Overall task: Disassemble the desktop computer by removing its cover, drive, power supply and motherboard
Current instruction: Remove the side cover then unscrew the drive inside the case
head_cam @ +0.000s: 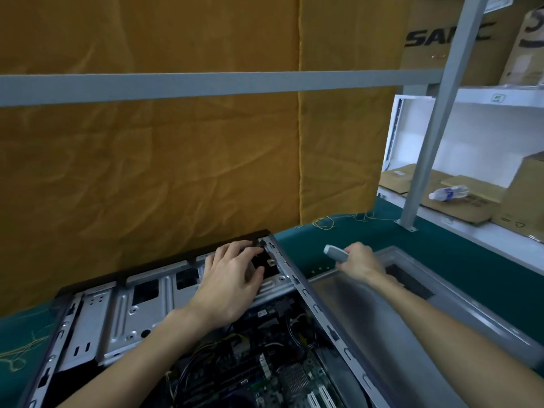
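The open desktop case [123,316] lies flat on the green bench, its silver drive cage toward the far side. The motherboard [282,375] with cables shows inside at the bottom. My left hand [232,278] reaches into the cage's far right corner, fingers curled around a dark part there. The removed grey side cover [382,322] lies flat to the right of the case. My right hand [357,259] hovers over the cover's far edge and grips a grey tool handle [335,251].
A yellow-brown cloth [176,160] hangs behind the bench. A grey frame post [432,136] stands at the right on the green mat [368,231]. White shelves beyond hold cardboard boxes [459,201] and a plastic bottle [447,192].
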Available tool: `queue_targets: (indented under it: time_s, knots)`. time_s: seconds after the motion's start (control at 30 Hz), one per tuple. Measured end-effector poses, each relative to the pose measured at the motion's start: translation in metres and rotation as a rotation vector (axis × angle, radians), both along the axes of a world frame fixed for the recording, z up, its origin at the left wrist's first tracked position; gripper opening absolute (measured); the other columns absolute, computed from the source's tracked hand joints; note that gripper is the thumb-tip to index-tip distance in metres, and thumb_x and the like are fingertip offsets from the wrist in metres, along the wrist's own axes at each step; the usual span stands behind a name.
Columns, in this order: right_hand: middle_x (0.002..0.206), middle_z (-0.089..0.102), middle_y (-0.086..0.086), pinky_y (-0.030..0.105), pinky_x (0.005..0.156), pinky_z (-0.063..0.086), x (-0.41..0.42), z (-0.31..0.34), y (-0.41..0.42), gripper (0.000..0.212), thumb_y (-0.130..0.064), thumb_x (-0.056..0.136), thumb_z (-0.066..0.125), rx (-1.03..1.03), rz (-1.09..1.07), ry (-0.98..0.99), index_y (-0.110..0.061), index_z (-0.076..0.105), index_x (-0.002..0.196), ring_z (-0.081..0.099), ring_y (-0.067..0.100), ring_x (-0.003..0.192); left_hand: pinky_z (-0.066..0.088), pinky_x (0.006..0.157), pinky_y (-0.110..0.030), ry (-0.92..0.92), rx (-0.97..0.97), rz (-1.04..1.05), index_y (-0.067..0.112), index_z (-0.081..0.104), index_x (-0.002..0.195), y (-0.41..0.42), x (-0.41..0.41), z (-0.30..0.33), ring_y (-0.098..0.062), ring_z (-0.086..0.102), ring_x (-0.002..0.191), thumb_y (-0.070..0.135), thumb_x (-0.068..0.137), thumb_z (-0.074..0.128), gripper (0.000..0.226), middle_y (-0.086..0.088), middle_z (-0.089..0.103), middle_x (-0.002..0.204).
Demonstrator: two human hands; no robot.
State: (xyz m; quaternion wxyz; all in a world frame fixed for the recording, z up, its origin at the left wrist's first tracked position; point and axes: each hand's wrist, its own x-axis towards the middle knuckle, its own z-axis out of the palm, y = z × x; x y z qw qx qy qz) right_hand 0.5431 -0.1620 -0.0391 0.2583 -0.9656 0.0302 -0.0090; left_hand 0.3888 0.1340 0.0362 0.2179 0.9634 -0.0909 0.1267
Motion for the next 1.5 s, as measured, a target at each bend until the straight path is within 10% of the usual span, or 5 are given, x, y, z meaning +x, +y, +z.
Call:
queue_targets:
  time_s: [0.3,0.83,1.5]
  knots:
    - [0.066,0.06,0.0,0.027,0.053,0.038,0.01,-0.008,0.001,0.021,-0.021,0.077,0.078,0.158,-0.057,0.098,-0.015,0.061,0.066,0.058,0.016,0.061,0.019,0.117,-0.038,-0.02,-0.013,0.003,0.033,0.043,0.146,0.001,-0.001,-0.001,-0.012,0.022,0.144,0.041,0.103,0.047,0.043,0.016,0.037,0.152]
    - [0.08,0.066,0.002,0.033,0.07,0.051,0.002,-0.002,0.024,0.013,-0.028,0.081,0.069,-0.016,-0.028,0.105,-0.016,0.066,0.081,0.066,0.025,0.078,0.019,0.118,-0.037,-0.026,-0.016,0.002,0.034,0.044,0.144,0.001,-0.001,0.0,-0.01,0.022,0.145,0.041,0.103,0.047,0.042,0.017,0.036,0.154]
    - [0.072,0.062,0.003,0.026,0.057,0.04,0.023,-0.007,0.017,0.02,-0.022,0.072,0.082,0.157,-0.072,0.198,-0.012,0.064,0.072,0.062,0.022,0.069,0.022,0.116,-0.039,-0.02,-0.016,-0.008,0.032,0.047,0.14,0.002,-0.001,-0.001,-0.012,0.022,0.144,0.04,0.103,0.046,0.037,0.015,0.036,0.154]
